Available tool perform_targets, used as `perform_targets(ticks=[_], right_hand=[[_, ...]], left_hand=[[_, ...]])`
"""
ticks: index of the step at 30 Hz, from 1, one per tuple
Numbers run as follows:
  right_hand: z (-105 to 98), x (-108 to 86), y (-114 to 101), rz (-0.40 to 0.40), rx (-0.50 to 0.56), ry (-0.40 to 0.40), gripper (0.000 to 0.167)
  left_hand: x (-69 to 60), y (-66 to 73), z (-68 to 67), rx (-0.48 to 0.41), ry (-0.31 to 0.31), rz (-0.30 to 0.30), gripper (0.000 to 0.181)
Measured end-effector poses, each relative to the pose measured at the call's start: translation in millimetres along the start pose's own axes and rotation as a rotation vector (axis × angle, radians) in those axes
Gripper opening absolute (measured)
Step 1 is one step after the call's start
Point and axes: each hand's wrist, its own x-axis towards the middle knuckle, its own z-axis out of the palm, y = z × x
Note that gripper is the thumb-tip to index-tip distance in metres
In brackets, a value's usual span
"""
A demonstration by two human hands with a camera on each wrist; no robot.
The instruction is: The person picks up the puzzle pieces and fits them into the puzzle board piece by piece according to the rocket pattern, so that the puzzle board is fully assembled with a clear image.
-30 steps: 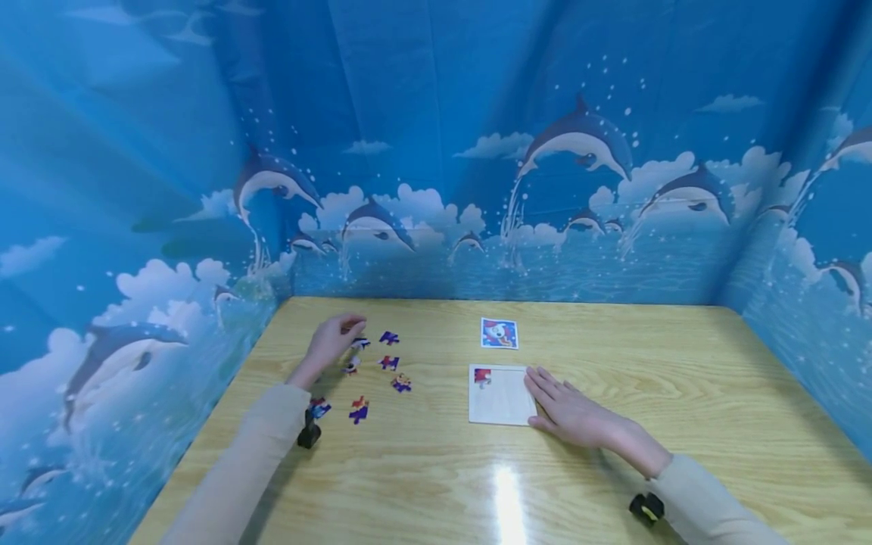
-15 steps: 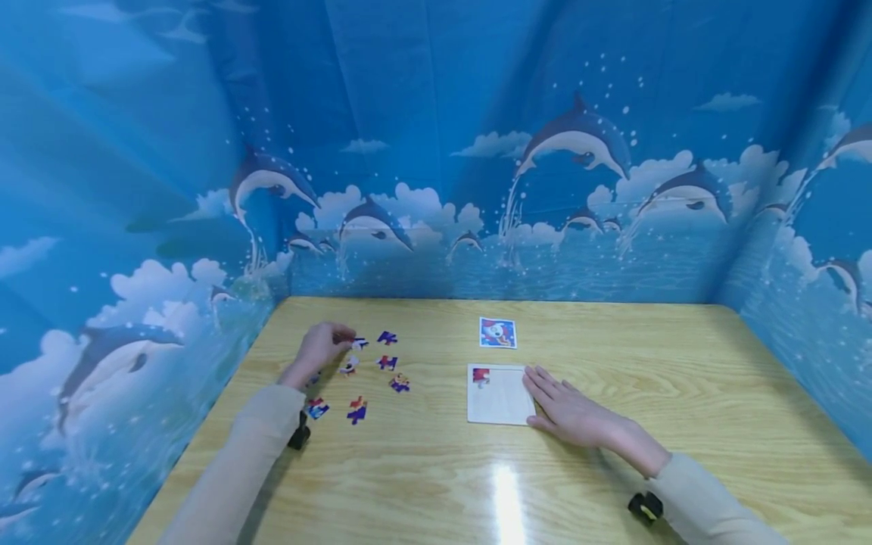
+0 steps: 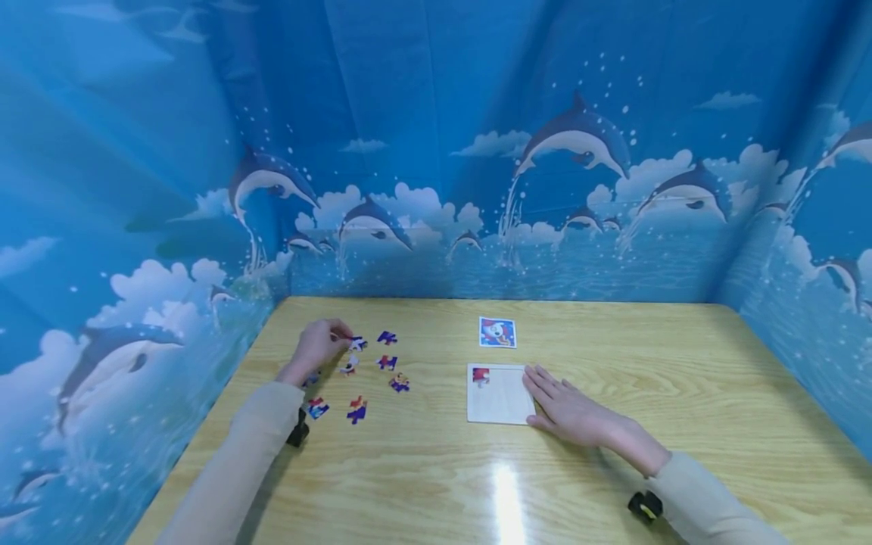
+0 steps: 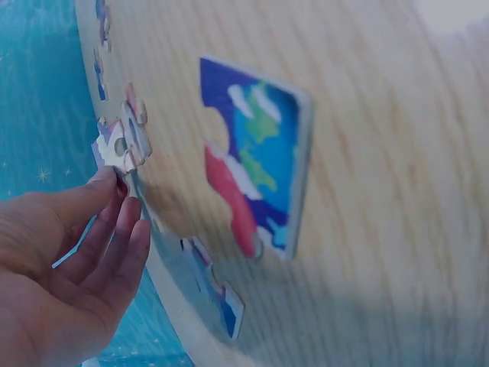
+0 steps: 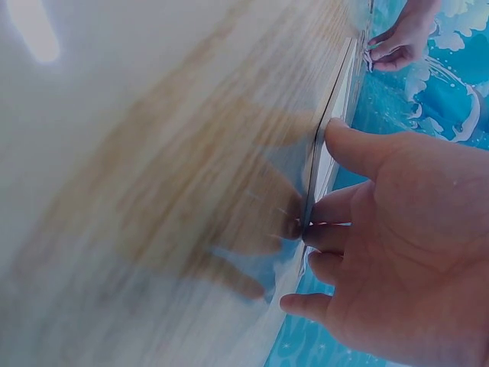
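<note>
At the left of the table my left hand (image 3: 320, 347) pinches a white and purple jigsaw piece (image 3: 358, 344) between thumb and fingertips. In the left wrist view that piece (image 4: 112, 147) stands partly in front of another piece (image 4: 134, 126). My right hand (image 3: 568, 411) lies with straight fingers on the right edge of the white puzzle board (image 3: 502, 400). One red and white piece (image 3: 481, 376) sits in the board's far left corner. The right wrist view shows the thumb and fingers of this hand (image 5: 405, 237) against the board's edge.
Several loose jigsaw pieces lie around the left hand, among them an orange and purple one (image 3: 357, 409) and a blue and red one (image 3: 316, 408). A small picture card (image 3: 498, 332) lies beyond the board. A dolphin-print curtain (image 3: 436, 151) borders the table (image 3: 422, 484).
My left hand has moved a little left and down onto the white and purple piece and now pinches it, turning it slightly. The right hand has stayed on the board.
</note>
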Motion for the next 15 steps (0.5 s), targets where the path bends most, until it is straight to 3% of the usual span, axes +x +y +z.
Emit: perform_targets(ticks=[6,11,15], right_hand=[[-0.1,0.1,-0.6,0.009,0.003,-0.007,0.067],[-0.2,0.0,-0.8,0.01,0.002,-0.008,0.067],[0.0,-0.1,-0.7,0.008,-0.004,-0.004,0.067]], left_hand=[[-1.0,2.3,-7.3,-0.041,0.006,-0.007,0.011],[-1.4,8.1,-13.1,-0.18,-0.03,-0.109,0.016],[0.3,14.9,-16.0,-0.29,-0.072,-0.136,0.021]])
